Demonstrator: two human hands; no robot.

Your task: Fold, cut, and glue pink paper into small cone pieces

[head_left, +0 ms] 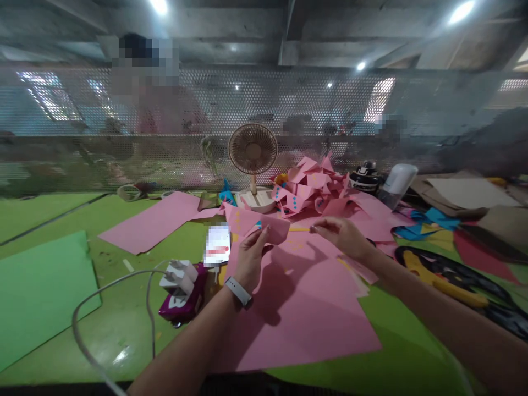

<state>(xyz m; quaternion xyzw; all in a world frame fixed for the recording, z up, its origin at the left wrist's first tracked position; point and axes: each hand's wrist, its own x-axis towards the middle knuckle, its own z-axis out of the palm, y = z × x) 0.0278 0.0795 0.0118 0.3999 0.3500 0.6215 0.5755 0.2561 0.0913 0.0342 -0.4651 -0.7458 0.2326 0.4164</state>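
Note:
My left hand (pixel 251 258), with a pale band on its wrist, pinches a small piece of pink paper (pixel 279 227) that has yellow marks and a blue patch. My right hand (pixel 342 235) is off to the right, thumb and fingers closed on the end of a thin yellow strip (pixel 300 229). That strip stretches level from my fingertips toward the piece's right edge; whether it is attached there I cannot tell. Beneath both hands lies a large pink sheet (pixel 325 324) with small yellow bits on it. Behind them rises a heap of cut pink pieces (pixel 313 184), some with blue diamonds.
A small fan (pixel 253 149) stands at the back before a perforated metal screen (pixel 198 110). Left are a phone (pixel 217 245), a white plug (pixel 179 275) with cable and a green sheet (pixel 45 291). Yellow-black scissors (pixel 457 289) lie right, near a whitish bottle (pixel 399 184).

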